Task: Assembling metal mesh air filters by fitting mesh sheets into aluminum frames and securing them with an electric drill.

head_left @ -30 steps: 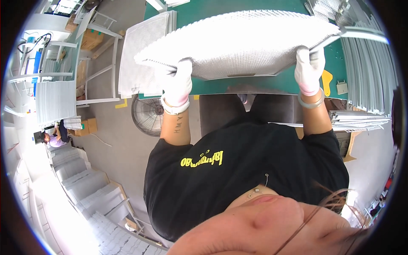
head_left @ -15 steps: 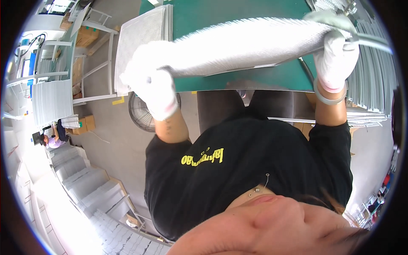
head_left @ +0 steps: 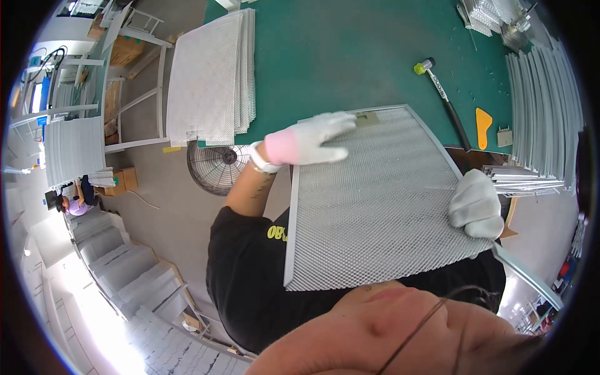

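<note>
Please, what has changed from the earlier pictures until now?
The mesh panel, before lifted over the green table, has come toward the person, uncovering the hammer. The left hand has let go of the panel's edge and is spread open over it. The right hand stays closed at its right side. The stack of mesh sheets and the fan stayed in place.

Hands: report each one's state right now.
Left hand: open, over the mesh panel.
Right hand: closed, holding the mesh panel's right edge.
</note>
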The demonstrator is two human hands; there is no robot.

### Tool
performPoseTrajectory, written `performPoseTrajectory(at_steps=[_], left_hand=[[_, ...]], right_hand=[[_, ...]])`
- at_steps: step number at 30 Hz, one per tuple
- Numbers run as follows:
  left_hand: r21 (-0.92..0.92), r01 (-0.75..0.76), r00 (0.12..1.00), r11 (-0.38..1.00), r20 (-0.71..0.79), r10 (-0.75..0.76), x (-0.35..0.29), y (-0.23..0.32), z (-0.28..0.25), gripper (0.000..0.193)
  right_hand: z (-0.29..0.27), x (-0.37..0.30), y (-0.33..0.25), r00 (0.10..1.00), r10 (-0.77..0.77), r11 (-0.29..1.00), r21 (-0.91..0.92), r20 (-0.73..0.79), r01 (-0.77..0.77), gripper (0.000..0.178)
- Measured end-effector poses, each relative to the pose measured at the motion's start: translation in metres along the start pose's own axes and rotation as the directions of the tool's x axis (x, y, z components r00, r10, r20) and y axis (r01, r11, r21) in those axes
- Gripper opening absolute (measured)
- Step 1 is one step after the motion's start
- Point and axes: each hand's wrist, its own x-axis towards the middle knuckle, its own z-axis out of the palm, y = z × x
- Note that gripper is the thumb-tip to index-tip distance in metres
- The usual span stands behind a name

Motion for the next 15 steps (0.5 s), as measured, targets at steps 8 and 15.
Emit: performPoseTrajectory(at_steps=[8, 15], left_hand=[[0.195, 0.019, 1.000, 0.981, -0.024, -0.014, 0.020, -0.002, -0.005, 0.070], [-0.391, -0.878, 0.411, 0.277, -0.316, 0.855, -0.015, 0.055, -0.072, 0.039]], right_hand=[[0.001, -0.002, -0.014, 0.999, 0.029, 0.996, -0.086, 0.041, -0.026, 0.031], [-0.019, 0.031, 0.014, 0.974, 0.127, 0.925, -0.332, -0.188, -0.184, 0.032]])
